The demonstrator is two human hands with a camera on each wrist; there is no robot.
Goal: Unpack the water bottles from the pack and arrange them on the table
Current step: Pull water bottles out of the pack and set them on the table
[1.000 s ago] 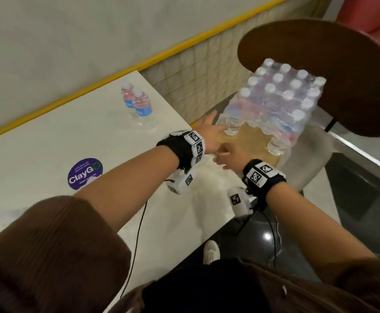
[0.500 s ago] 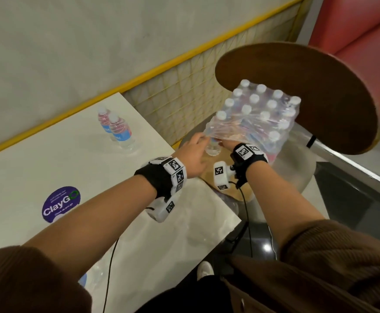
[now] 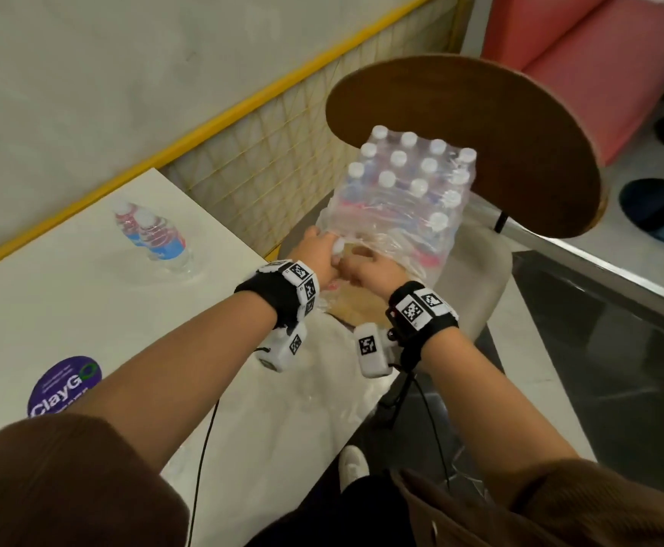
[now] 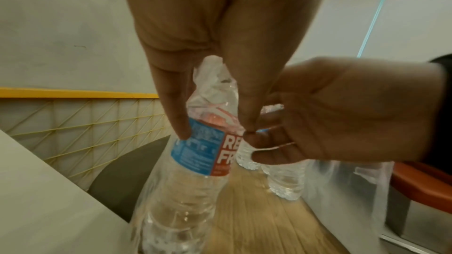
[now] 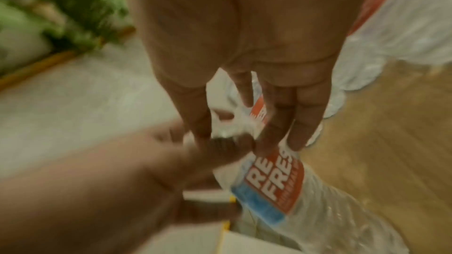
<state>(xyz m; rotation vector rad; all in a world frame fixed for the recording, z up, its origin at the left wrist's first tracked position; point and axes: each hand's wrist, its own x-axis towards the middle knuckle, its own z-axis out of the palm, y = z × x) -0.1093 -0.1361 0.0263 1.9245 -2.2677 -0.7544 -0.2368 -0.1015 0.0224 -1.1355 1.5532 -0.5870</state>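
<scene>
A shrink-wrapped pack of water bottles (image 3: 409, 191) with white caps stands on a chair seat (image 3: 484, 270) beside the white table (image 3: 65, 309). At its near, torn corner, my left hand (image 3: 320, 250) grips the neck of one water bottle (image 4: 203, 154) with a blue and red label; loose film still drapes over it. My right hand (image 3: 365, 270) sits just right of it, and its thumb and fingers (image 5: 293, 138) pinch the clear plastic wrap (image 5: 227, 130) by the same bottle (image 5: 271, 181). Two unpacked bottles (image 3: 156, 238) stand on the table near the wall.
The chair's round brown backrest (image 3: 480, 132) rises behind the pack. A yellow mesh fence (image 3: 267, 159) runs along the table's far end. A purple sticker (image 3: 65, 384) lies on the table. A pink sofa (image 3: 583, 53) and dark slippers (image 3: 658, 211) are at the right.
Both hands moved from the table's edge to the pack's near corner. My left hand took hold of a bottle there, and my right hand closed on the wrap.
</scene>
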